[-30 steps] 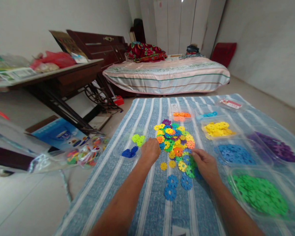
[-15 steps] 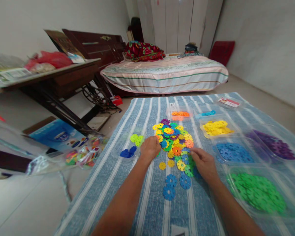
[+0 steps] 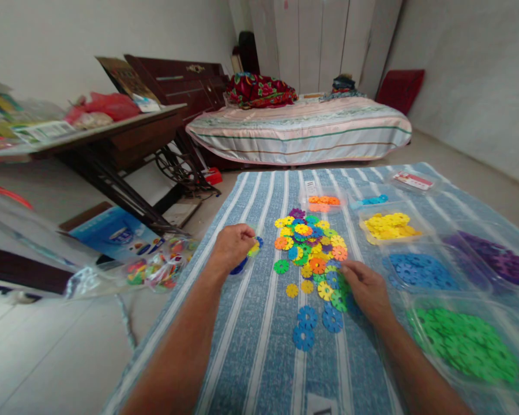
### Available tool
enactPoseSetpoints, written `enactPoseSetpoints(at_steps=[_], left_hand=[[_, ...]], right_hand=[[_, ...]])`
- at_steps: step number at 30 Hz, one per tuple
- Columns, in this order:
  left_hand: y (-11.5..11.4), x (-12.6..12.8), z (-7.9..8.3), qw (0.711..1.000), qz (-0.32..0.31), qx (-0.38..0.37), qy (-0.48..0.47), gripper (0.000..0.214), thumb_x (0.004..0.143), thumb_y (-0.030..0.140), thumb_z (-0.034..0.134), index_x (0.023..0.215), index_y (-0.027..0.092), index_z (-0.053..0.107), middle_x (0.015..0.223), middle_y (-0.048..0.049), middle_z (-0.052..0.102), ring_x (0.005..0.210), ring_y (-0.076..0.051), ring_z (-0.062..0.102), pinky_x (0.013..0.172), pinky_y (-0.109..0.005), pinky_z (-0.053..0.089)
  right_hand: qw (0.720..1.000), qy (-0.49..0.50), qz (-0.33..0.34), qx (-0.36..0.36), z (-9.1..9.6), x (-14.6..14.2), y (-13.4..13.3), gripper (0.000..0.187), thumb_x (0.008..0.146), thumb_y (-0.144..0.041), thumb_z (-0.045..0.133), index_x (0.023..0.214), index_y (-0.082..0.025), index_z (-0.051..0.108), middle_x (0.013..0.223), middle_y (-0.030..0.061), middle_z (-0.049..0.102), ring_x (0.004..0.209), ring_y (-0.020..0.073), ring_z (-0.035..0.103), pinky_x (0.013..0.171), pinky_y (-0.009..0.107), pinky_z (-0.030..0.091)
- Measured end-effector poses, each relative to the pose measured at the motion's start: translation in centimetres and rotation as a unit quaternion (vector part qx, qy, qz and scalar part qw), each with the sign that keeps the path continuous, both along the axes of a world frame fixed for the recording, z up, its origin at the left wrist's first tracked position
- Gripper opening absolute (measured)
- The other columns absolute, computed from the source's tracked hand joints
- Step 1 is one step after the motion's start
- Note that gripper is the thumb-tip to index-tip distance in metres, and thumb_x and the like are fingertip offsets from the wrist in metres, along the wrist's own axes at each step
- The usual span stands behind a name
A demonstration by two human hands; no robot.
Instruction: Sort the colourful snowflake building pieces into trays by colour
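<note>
My left hand (image 3: 232, 249) is closed in a pinch on a blue disc (image 3: 259, 242), over the clear tray at the left. Dark blue discs (image 3: 239, 266) show below it, and the hand hides most of that tray. A mixed pile of notched plastic discs (image 3: 313, 242) in many colours lies mid-table. At the pile's right edge rests my right hand (image 3: 367, 288), fingers curled together; what they hold, if anything, is hidden. A green disc (image 3: 281, 266) and several blue discs (image 3: 303, 338) lie loose around the pile.
Clear trays hold orange discs (image 3: 324, 200), yellow discs (image 3: 391, 226), blue discs (image 3: 421, 271), purple discs (image 3: 497, 257) and green discs (image 3: 465, 343). A clear lid (image 3: 414, 181) lies at the far right on the striped cloth (image 3: 263, 357). A sewing-machine table (image 3: 125, 127) stands left.
My left hand has moved left from the pile to above the left tray, a blue disc in its fingers. A green disc beside the pile is now uncovered. My right hand stays by the pile.
</note>
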State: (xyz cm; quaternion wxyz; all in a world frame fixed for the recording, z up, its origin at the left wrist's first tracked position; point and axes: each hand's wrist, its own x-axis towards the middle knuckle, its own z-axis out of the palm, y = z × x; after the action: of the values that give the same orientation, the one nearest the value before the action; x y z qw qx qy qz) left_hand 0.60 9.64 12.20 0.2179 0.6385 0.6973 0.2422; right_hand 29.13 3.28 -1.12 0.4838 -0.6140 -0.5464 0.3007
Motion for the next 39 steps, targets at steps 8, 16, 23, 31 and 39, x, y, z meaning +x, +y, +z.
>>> enactPoseSetpoints(at_steps=[8,16,23,31,39], left_hand=[[-1.1,-4.1,1.2,0.992,0.021,-0.082,0.096,0.016,0.066,0.024,0.058,0.076,0.017,0.067,0.057,0.0023,0.064,0.063,-0.014,0.061,0.058,-0.021,0.043],[-0.6,-4.7,1.5,0.914,-0.035,-0.157,0.372,0.015,0.07,0.018,0.056,0.076,0.02,0.069,0.079,-0.0038,0.071,0.078,-0.018,0.065,0.066,-0.023,0.043],[-0.4,-4.3,1.3,0.895,-0.072,-0.176,0.404,0.019,0.072,0.016,0.051,0.074,0.021,0.069,0.083,-0.0061,0.07,0.081,-0.02,0.064,0.067,-0.026,0.044],[0.0,-4.5,2.3,0.909,-0.048,-0.153,0.384,0.016,0.067,0.011,0.051,0.056,0.018,0.059,0.068,-0.0048,0.066,0.071,-0.018,0.061,0.061,-0.024,0.039],[0.7,0.5,1.7,0.985,-0.095,-0.08,0.121,0.012,0.069,0.022,0.05,0.065,0.019,0.06,0.051,0.0033,0.058,0.056,-0.014,0.056,0.053,-0.022,0.038]], right_hand=[[1.0,0.003,-0.006,0.005,0.3,0.0,-0.1,0.031,0.078,-0.046,0.056,0.085,-0.02,0.071,0.083,0.0045,0.071,0.079,0.022,0.064,0.077,0.036,0.049],[1.0,0.001,-0.007,0.001,0.3,0.0,-0.1,0.031,0.078,-0.045,0.056,0.086,-0.019,0.071,0.085,0.005,0.072,0.082,0.0225,0.064,0.078,0.036,0.049],[1.0,0.005,-0.002,0.003,-0.2,0.1,0.0,0.03,0.079,-0.045,0.056,0.087,-0.02,0.071,0.086,0.0049,0.071,0.081,0.0224,0.064,0.078,0.036,0.049],[1.0,0.008,-0.008,0.019,-0.2,-0.2,0.3,0.03,0.08,-0.044,0.054,0.087,-0.021,0.071,0.085,0.004,0.071,0.081,0.0217,0.064,0.077,0.035,0.049],[1.0,-0.001,-0.004,0.028,0.3,-0.7,0.5,0.028,0.082,-0.041,0.051,0.085,-0.02,0.071,0.082,0.0037,0.07,0.078,0.0202,0.063,0.073,0.032,0.048]])
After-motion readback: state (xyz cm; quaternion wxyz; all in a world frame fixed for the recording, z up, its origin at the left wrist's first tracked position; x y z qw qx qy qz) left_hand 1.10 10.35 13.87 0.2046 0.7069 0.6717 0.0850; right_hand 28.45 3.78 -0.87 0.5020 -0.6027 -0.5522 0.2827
